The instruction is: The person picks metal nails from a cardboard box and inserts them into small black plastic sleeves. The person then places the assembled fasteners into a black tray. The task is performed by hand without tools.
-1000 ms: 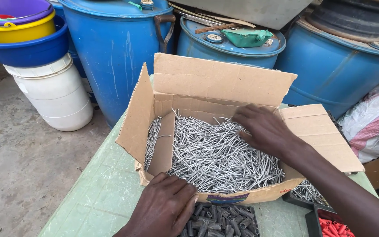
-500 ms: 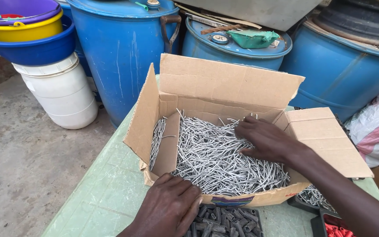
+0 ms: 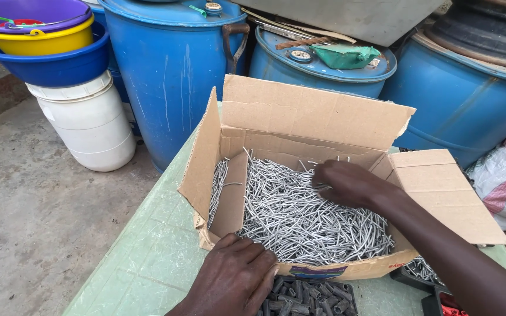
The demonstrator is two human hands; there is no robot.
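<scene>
inside the carton (image 3: 317,114), right hand (image 3: 346,182) clutches nails (image 3: 300,216); left hand (image 3: 232,278) lies flat, gripping nothing, on the near edge.

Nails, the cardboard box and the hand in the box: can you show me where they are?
nails (image 3: 300,219), head view, middle of the silver heap.
cardboard box (image 3: 311,114), head view, on the raised back flap.
right hand (image 3: 346,182), head view, back of the hand resting on the heap.

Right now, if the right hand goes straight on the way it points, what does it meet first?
Probably more of the nails under the right hand, then the cardboard box's left inner flap; depth is unclear.
</scene>
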